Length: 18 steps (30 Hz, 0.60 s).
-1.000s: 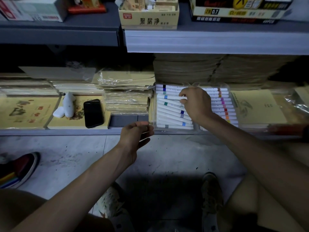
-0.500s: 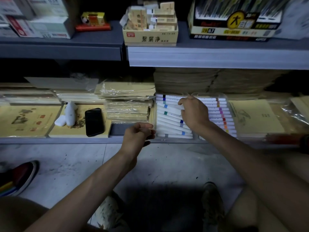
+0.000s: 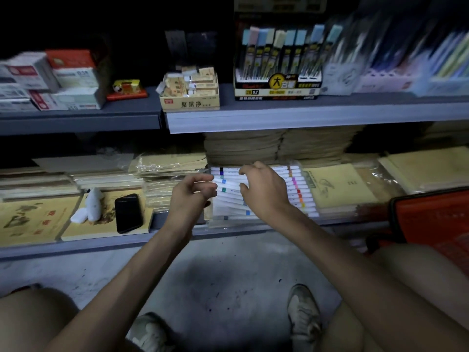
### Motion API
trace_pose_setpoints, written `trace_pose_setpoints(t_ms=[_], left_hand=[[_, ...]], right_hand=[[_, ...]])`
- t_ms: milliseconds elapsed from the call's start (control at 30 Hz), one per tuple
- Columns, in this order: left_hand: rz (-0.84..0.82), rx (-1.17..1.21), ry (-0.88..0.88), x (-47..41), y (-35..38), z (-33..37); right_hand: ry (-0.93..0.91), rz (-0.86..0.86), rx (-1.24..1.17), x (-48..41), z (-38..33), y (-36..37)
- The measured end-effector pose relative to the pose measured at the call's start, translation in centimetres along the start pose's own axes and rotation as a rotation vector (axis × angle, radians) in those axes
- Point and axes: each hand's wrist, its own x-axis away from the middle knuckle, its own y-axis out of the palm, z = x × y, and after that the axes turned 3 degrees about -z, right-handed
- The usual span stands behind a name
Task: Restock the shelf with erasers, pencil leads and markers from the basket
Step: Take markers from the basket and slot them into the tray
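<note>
Dozens of markers (image 3: pixel 229 200) lie in rows in a clear tray (image 3: pixel 220 223) on the low shelf (image 3: pixel 228 231). Right hand (image 3: pixel 265 191) curls round a few barrels; left hand (image 3: pixel 191 196) curled at the cap ends, grip can't tell. Likely light, stiff, slick, roll easily; pinch mid-barrel.

The markers (image 3: pixel 229 199) lie on the lower shelf (image 3: pixel 101 243), right of the phone (image 3: pixel 128 213), seemingly in a tray (image 3: pixel 223 224).

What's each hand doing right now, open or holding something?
Left hand: fingers curled at the left ends of the markers; grip cannot be told.
Right hand: fingers and thumb curled round several markers, holding them.
</note>
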Motion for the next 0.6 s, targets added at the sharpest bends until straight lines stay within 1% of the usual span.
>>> trace_pose_setpoints(t_ms=[100, 267, 433, 600], left_hand=[[0.029, -0.004, 0.089, 1.4, -0.4, 1.1], [0.08, -0.07, 0.324, 4.2, -1.2, 3.1], [0.176, -0.221, 0.457, 6.1, -2.3, 5.1], [0.309, -0.511, 0.603, 6.0, -4.4, 7.4]], right_hand=[[-0.036, 0.017, -0.028, 1.7, -0.7, -2.3], [-0.089, 0.055, -0.129, 3.7, -2.2, -5.7], [-0.157, 0.116, -0.312, 3.7, -4.4, -8.4], [-0.231, 0.17, -0.436, 2.3, -7.4, -9.5]])
